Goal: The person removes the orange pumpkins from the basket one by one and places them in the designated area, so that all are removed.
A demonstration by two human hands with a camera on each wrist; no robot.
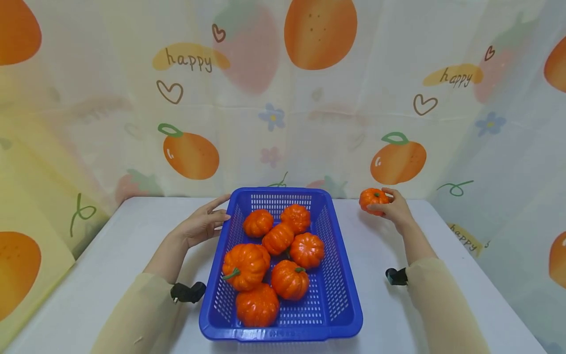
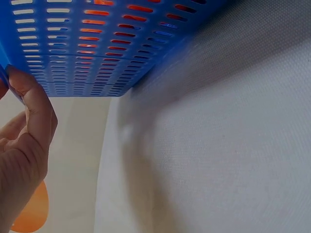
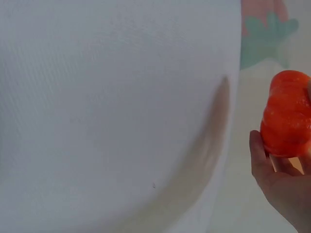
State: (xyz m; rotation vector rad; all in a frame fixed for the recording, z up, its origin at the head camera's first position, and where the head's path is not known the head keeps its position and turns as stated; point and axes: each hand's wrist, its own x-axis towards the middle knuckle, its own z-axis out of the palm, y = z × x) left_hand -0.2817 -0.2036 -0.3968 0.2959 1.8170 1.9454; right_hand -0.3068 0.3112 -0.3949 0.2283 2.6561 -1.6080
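Note:
A blue plastic basket [image 1: 342,295] with slotted sides stands in the middle of the table and holds several small orange pumpkins [image 1: 291,279]. My left hand [image 1: 201,227] is at its left rim near the far corner; in the left wrist view the fingers [image 2: 36,104] pinch that rim. Off to the right of the basket, my right hand [image 1: 396,210] grips one orange pumpkin [image 1: 370,199] with a short green stem. The same pumpkin [image 3: 286,116] appears at the right edge of the right wrist view, held between thumb and fingers above the table.
The white table [image 1: 110,275] extends on both sides of the basket. Behind it hangs a pale curtain [image 1: 309,147] printed with fruit, hearts and lettering. Small black devices [image 1: 189,292] are worn at both wrists over beige sleeves.

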